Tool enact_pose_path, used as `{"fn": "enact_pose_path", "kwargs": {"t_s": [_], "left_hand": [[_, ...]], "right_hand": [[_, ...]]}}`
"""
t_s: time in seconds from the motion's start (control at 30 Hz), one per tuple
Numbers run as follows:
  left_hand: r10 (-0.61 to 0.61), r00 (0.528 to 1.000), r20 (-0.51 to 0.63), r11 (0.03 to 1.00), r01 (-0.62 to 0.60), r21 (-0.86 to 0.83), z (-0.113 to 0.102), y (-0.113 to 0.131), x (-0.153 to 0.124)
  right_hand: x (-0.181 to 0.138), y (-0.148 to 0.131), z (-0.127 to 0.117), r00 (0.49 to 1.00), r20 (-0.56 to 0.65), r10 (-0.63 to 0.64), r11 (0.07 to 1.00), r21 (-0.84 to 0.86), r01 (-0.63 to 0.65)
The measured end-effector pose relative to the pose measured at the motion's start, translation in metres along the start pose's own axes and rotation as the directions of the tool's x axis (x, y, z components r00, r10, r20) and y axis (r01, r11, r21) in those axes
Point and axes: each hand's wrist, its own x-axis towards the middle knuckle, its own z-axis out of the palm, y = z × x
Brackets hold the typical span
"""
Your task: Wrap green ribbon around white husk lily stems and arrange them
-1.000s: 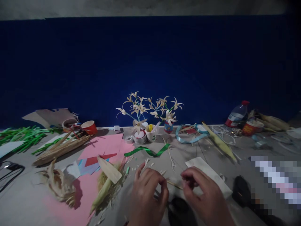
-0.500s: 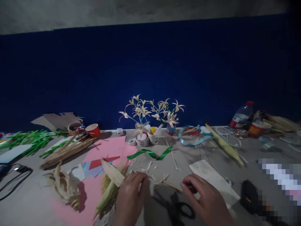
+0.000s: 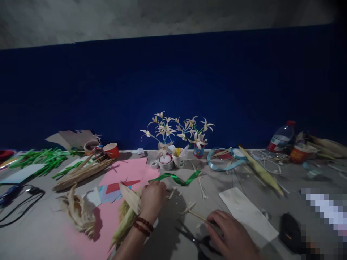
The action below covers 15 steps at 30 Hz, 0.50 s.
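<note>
My right hand [image 3: 230, 234] pinches a thin tan stick [image 3: 196, 215] near one end; a small pale scrap sits at its far tip. Black scissors [image 3: 193, 240] lie on the table beside and partly under this hand. My left hand [image 3: 153, 196], with dark red bead bracelets on its wrist, reaches down among small pale scraps [image 3: 172, 193] just in front of a green ribbon [image 3: 176, 178]. Its fingers are curled, and their tips are hidden. A pale corn husk [image 3: 123, 225] lies to the left of that forearm.
Husk flowers [image 3: 165, 130] stand in small containers by the blue wall. Pink paper [image 3: 132, 168], a dried husk bundle [image 3: 81, 175] and green stems [image 3: 40, 159] lie left. On the right are white paper [image 3: 246, 213], a blue ribbon [image 3: 222, 168], a yellowish husk [image 3: 261, 171] and a bottle [image 3: 282, 137].
My left hand has moved forward and away from the right one, to the scraps near the green ribbon. My right hand keeps the stick and sits slightly lower in view.
</note>
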Motion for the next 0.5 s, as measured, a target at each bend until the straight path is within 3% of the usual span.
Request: {"fn": "enact_pose_path", "kwargs": {"t_s": [0.2, 0.37, 0.5], "left_hand": [[0.035, 0.999, -0.008, 0.998, -0.036, -0.049, 0.008, -0.009, 0.001], [-0.005, 0.995, -0.095, 0.977, -0.015, -0.211, -0.008, -0.022, -0.009], [0.034, 0.988, -0.15, 0.937, -0.083, -0.34, -0.018, -0.012, -0.033]], "right_hand": [[0.002, -0.002, -0.003, 0.999, -0.028, -0.035, 0.999, -0.001, 0.035], [-0.001, -0.001, -0.004, 0.996, -0.068, -0.062, 0.998, -0.01, 0.061], [-0.004, 0.002, 0.003, 0.994, -0.065, -0.087, 0.996, 0.018, 0.088]]}}
